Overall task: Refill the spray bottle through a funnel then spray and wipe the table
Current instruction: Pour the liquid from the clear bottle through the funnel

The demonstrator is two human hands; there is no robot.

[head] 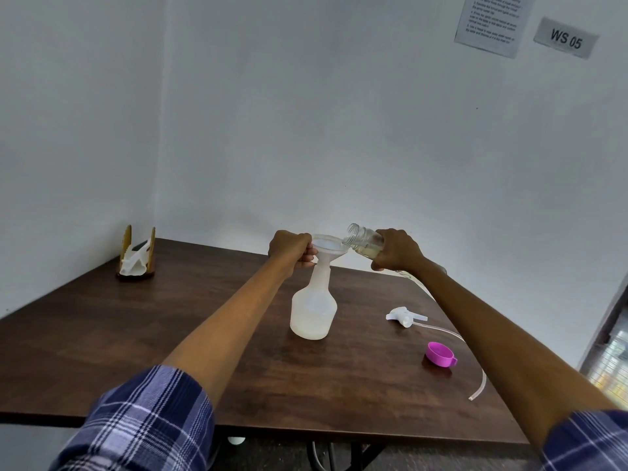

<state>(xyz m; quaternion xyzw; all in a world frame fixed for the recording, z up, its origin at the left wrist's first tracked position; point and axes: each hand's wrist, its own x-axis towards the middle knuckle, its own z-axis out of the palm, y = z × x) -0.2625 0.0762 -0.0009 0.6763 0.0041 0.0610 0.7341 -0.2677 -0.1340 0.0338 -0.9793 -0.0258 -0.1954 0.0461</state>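
A translucent white spray bottle [313, 309] stands upright near the middle of the dark wooden table [102, 334], with a white funnel [328, 244] in its neck. My left hand [292, 249] is closed around the funnel's left rim and the bottle neck. My right hand [396, 249] holds a clear jar [365, 240] tipped on its side, its open mouth over the funnel's right rim; a little pale liquid lies in the jar. The white spray trigger head [404, 316] lies on the table to the right, its clear tube [475, 362] trailing toward the table's right edge.
A purple cap [440, 353] lies on the table right of the bottle. A napkin holder with white tissues [136, 260] stands at the far left corner by the wall. White walls enclose the table at back and left; a paper notice and "WS 05" sign hang upper right.
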